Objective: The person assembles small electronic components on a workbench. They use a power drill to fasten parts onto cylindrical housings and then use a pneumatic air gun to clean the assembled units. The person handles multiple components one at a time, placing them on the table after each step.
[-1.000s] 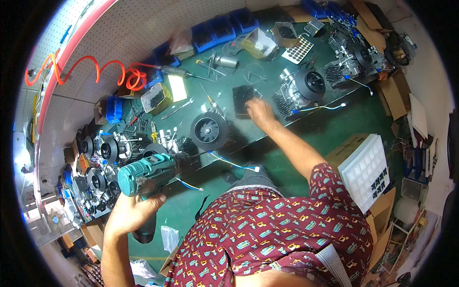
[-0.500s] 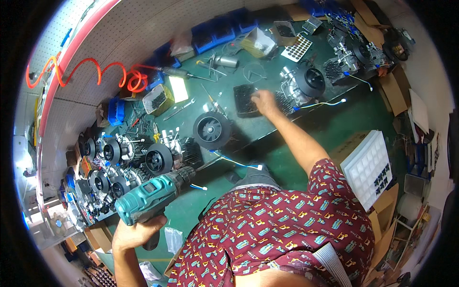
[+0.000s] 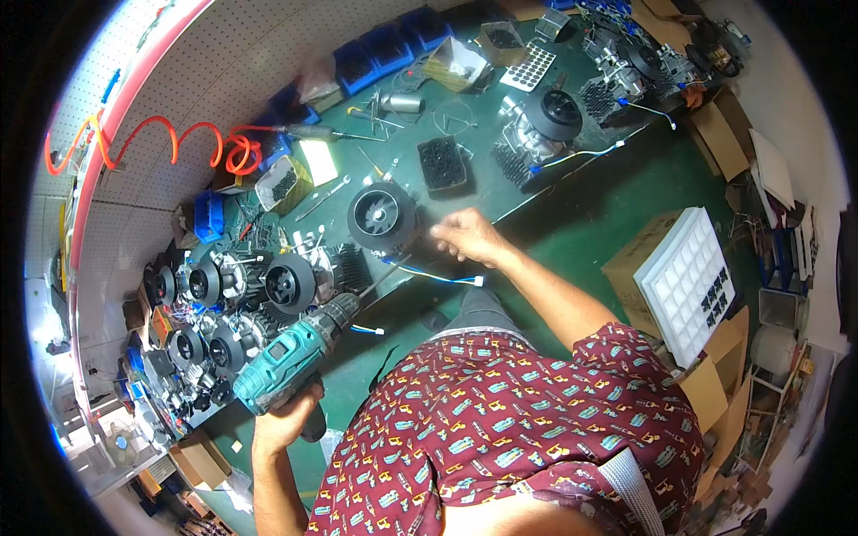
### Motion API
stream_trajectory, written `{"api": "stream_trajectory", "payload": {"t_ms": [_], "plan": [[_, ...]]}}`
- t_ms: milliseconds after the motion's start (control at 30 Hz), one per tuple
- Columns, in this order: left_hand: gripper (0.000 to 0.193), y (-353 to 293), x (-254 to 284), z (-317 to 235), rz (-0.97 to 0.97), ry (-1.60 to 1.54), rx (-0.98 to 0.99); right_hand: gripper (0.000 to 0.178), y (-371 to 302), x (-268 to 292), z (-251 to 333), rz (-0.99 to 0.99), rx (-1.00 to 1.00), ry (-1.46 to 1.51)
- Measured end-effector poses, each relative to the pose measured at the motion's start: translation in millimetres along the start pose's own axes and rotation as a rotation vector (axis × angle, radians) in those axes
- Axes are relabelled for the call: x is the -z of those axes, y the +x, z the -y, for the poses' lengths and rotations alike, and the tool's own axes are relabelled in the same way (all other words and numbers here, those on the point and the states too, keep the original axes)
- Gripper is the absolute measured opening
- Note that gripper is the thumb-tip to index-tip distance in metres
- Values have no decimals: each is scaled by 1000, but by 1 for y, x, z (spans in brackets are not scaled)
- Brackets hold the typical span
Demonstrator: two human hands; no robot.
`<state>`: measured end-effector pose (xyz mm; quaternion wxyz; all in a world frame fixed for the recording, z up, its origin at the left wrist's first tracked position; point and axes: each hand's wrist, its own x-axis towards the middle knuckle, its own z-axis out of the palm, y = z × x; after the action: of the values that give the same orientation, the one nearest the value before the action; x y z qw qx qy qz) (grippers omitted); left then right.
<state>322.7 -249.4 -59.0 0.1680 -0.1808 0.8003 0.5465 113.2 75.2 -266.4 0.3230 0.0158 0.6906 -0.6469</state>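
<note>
"One drill (image 3: 284,362): where do we have it?"
"In our left hand (image 3: 286,418), curled around it, by the surface's (image 3: 411,140) near edge."
"And our right hand (image 3: 469,239)?"
"Fingers bent beside the fan (image 3: 382,216) near that edge; we cannot tell whether they pinch anything."

A green-topped workbench (image 3: 413,136), its near edge close to my right fingers (image 3: 450,232). Just left of them stands a motor unit with a black fan wheel (image 3: 382,216). Beyond them sits a tray of small dark parts (image 3: 449,188); beyond and rightward, a second fan unit (image 3: 545,116). Leftward lie a wrench (image 3: 323,197) and more fan units (image 3: 289,286).
</note>
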Motion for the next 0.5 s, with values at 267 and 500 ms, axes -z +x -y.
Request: {"api": "stream_trajectory", "payload": {"t_ms": [267,500], "plan": [[13,-4,-6,-2,-26,-62,-10,29,20,2,-7,-32,64,-142],[27,2,-4,2,-55,66,-54,25,27,-3,15,-63,287,-492]]}}
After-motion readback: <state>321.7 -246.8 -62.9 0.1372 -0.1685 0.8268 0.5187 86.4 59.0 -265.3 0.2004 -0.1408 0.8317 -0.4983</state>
